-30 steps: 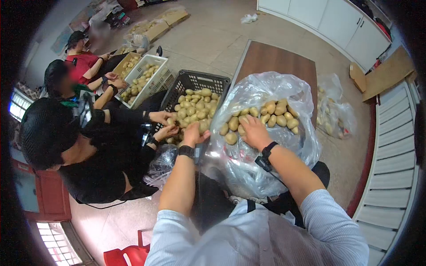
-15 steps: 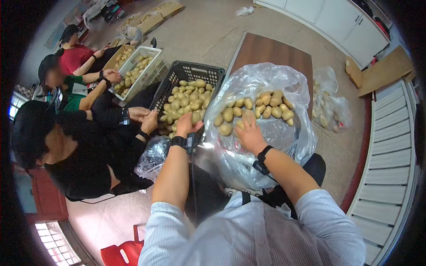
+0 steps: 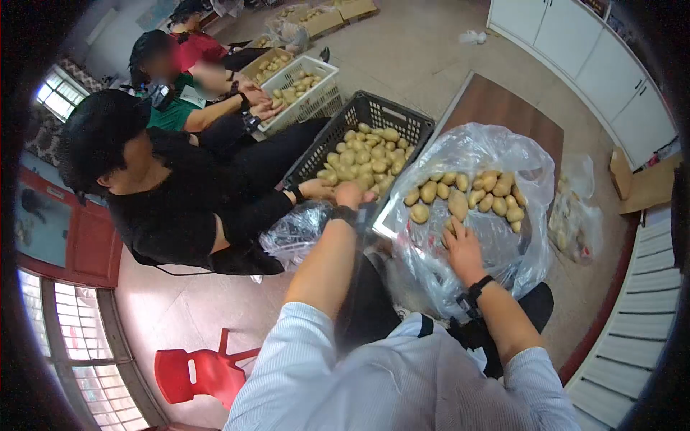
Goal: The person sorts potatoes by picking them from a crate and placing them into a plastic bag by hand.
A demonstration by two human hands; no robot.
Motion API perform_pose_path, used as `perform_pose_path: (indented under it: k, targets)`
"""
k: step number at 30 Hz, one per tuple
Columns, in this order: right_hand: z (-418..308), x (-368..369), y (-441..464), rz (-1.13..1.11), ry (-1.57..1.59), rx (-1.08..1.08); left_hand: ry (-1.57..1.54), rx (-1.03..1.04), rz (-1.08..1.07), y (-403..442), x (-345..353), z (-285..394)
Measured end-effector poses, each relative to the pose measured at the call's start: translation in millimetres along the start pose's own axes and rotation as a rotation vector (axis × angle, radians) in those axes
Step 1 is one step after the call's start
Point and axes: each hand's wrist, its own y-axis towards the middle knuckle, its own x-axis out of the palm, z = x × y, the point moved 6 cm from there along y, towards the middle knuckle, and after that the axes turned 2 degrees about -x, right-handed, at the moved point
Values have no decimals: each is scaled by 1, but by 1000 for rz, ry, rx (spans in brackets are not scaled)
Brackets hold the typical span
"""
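Note:
My left hand (image 3: 350, 195) is at the near side of the black plastic crate (image 3: 415, 118), low over the potatoes (image 3: 366, 154) heaped in it. Its fingers are mostly hidden and blurred, so what they hold cannot be made out. My right hand (image 3: 465, 253) reaches over the clear plastic bag (image 3: 496, 237), its fingertips bent around the lower end of an upright, longish potato (image 3: 458, 205). Beyond it, several more potatoes (image 3: 496, 188) lie in a loose band on the bag.
A co-worker in black (image 3: 180, 187) sits at my left, one hand at the crate's near corner. Other people sit farther along beside a white crate (image 3: 327, 75) of potatoes. The bag rests on a brown table (image 3: 503, 100). A red chair (image 3: 208, 373) stands behind at the left.
The view has swung left. My right hand has drawn back from lying spread over the potatoes to curled fingertips at one potato. The potato seen by my left hand is no longer visible.

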Motion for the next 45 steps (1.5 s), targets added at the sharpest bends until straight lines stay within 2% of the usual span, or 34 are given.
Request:
perform_pose_path:
  k: [2, 4, 6, 8, 10, 13, 16, 17, 20, 22, 26, 29, 32, 34, 37, 41, 44, 45]
  targets:
    - [-5, -2, -6, 64, 7, -26, 303, -29, -157, 18, 34, -28]
    - [-13, -13, -6, 147, -104, -99, 350, -55, 29, 16, 33, -29]
    - [-15, -22, -6, 168, -129, -157, 185, -120, -39, 11, 30, -28]
    - [-17, -18, -9, 177, -161, -202, 171, -98, -21, -1, 16, -7]
    - [-10, -3, -12, 15, -146, -121, 146, -72, -17, -10, 0, 13]
    - [-10, -3, -11, 29, -156, -119, 1, -62, -138, -14, -11, 33]
    - [-13, -3, -10, 34, -161, -113, 205, 129, -1, -26, -12, 48]
    - [-14, 3, -11, 21, -146, -136, -447, -70, 7, -10, 30, 14]
    - [-11, 8, -9, 54, -211, -123, -1224, -418, 56, -21, 32, 14]
    - [-12, 5, -9, 71, -246, -129, -1201, -490, -78, -19, 31, 24]
    - [-12, 7, -12, 43, -230, -89, -1155, -500, -163, -31, 17, 44]
    - [-7, 7, -12, 46, -151, -66, -1113, -422, -229, -37, 12, 57]
    - [-3, 0, -12, 41, 15, 35, -1125, -397, -308, -40, 16, 66]
    - [7, 11, -11, 5, 341, 197, -1068, -183, -418, -38, 26, 72]
    - [19, 23, -18, 14, 457, 313, -1099, -301, -509, -58, 28, 89]
    - [23, 25, -10, 9, 560, 464, -1007, -271, -613, -58, 27, 109]
    - [26, 26, -9, 84, 696, 405, -1002, -299, -631, -65, 39, 116]
    - [30, 35, -7, 79, 643, 417, -928, -278, -659, -67, 40, 122]
